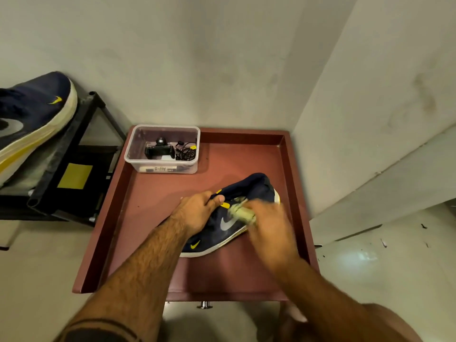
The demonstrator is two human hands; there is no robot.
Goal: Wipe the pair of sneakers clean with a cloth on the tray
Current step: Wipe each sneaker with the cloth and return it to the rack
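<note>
A navy sneaker [223, 229] with yellow marks and a white sole lies on the reddish-brown tray [158, 201], toe toward me. My left hand [197, 211] grips its upper near the opening. My right hand [266, 223], blurred by motion, holds a pale greenish cloth [243, 212] against the shoe's side near the grey logo. The second navy sneaker [32, 127] rests on a black rack at the far left, off the tray.
A clear plastic box [162, 150] with a small black device and cables stands in the tray's far left corner. A black shoe rack [74, 169] stands left of the tray. Walls close in behind and to the right. Pale floor surrounds the tray.
</note>
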